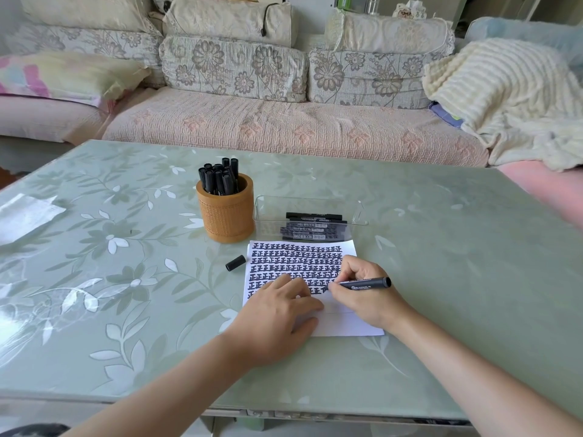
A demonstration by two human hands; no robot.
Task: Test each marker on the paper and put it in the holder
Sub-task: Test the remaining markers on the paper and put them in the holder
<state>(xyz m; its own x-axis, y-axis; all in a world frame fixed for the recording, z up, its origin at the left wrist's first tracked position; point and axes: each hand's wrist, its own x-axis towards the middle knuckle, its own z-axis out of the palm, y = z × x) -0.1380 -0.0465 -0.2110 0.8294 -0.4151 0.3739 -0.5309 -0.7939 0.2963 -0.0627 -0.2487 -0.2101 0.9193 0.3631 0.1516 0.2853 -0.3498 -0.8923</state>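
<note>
- Gripped one black marker in the right hand, fingers curled round the front of the barrel in a writing hold, tip down on the paper at the end of the lowest row of characters
- Pressed the left hand flat on the sheet, fingers straight, holding nothing, pinning it to the surface
- Judged the marker light and stiff, with a smooth plastic barrel that was probably a little slippery; best pinched near the tip for writing, then taken mid-barrel for capping and dropping into the holder
- Judged the paper thin and apt to slide on the glossy surface, hence the flat palm
- Looked slim, round and black, with pale print along the side, blunt rear end pointing right past the knuckles
- Found its cap lying loose on the surface, just left of the paper, apart from both hands
- Noted a round tan holder beyond the cap, near the sheet's far left corner, already crowded with upright capped markers
- Saw a few more markers, presumably untested, lying flat in a clear tray just beyond the paper's far edge, beside the holder
- Found most of the sheet filled with dense rows of thick black characters, only the near strip bare
</note>
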